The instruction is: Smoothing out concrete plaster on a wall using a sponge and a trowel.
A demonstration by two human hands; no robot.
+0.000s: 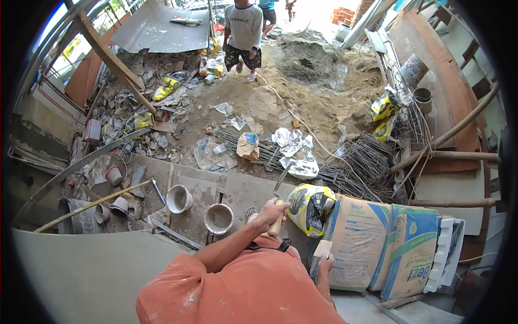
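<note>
My left hand (263, 217) is closed around the wooden handle of a trowel (275, 224), held in front of my orange shirt. Its thin metal neck points up and away, and the blade shows only edge-on. Lower and to the right, my right hand (326, 264) grips a small flat off-white piece (323, 248) beside the tan paper sacks (353, 243). Whether that piece is tile or board I cannot tell. A yellow and black bag (311, 210) lies just right of the trowel. Left of my left hand stand a bucket with grey contents (219, 218) and another bucket (179, 199).
Bundled steel bars (364, 159) lie beyond the sacks, with a sand heap (307, 59) farther back. A person in a grey shirt (244, 27) stands at the far side. Rubble (156, 102) covers the left, and a long yellowish pole (91, 206) slants there. Bamboo poles (458, 156) jut in at right.
</note>
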